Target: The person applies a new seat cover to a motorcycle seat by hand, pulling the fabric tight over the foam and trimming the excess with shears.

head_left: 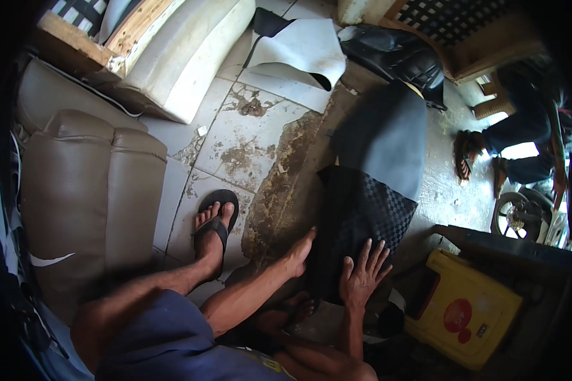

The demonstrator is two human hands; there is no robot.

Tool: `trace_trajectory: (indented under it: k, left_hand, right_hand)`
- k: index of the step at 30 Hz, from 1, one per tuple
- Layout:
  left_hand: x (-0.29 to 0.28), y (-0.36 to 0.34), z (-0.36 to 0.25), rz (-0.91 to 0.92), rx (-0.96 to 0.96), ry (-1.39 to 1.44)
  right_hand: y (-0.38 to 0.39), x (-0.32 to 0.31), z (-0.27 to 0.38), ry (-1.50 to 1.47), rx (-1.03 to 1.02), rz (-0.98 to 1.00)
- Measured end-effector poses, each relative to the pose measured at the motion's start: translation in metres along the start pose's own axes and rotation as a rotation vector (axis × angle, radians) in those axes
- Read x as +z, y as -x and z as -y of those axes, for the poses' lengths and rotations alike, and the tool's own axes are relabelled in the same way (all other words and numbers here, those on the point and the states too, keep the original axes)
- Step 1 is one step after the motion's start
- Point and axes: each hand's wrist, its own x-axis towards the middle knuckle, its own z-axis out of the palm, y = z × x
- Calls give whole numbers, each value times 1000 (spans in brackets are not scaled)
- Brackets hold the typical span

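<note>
A long black padded seat (382, 143), shaped like a motorcycle seat, stretches away in front of me. Its far half is smooth; a black checkered cover (388, 209) lies over the near part. My right hand (360, 276) rests flat on the checkered side near the close end, with the fingers spread. Against the seat's left side is my left hand (300, 254), seen edge-on with a finger stretched out and the rest partly hidden. Neither hand visibly holds anything.
Brown padded cushions (95, 190) stand at left, near a white foam block (190, 63). A white sheet piece (305, 51) and a black seat cover (394, 54) lie beyond. At right are a yellow plastic container (467, 308) and another person's legs (521, 133). The tiled floor (235, 127) is broken.
</note>
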Motion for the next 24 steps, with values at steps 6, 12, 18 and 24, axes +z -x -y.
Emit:
trace_trajectory:
  k: [6, 12, 18, 24]
  left_hand:
    - [-23, 2, 13, -287, 565, -236]
    - [-16, -1, 17, -398, 602, -270]
    - [-14, -5, 5, -282, 470, -208]
    - [-7, -3, -46, -16, 377, -95]
  right_hand:
    - [2, 7, 3, -30, 10, 12]
    - [0, 4, 8, -43, 12, 21]
    - [-1, 8, 4, 3, -4, -10]
    - [-2, 9, 2, -24, -17, -56]
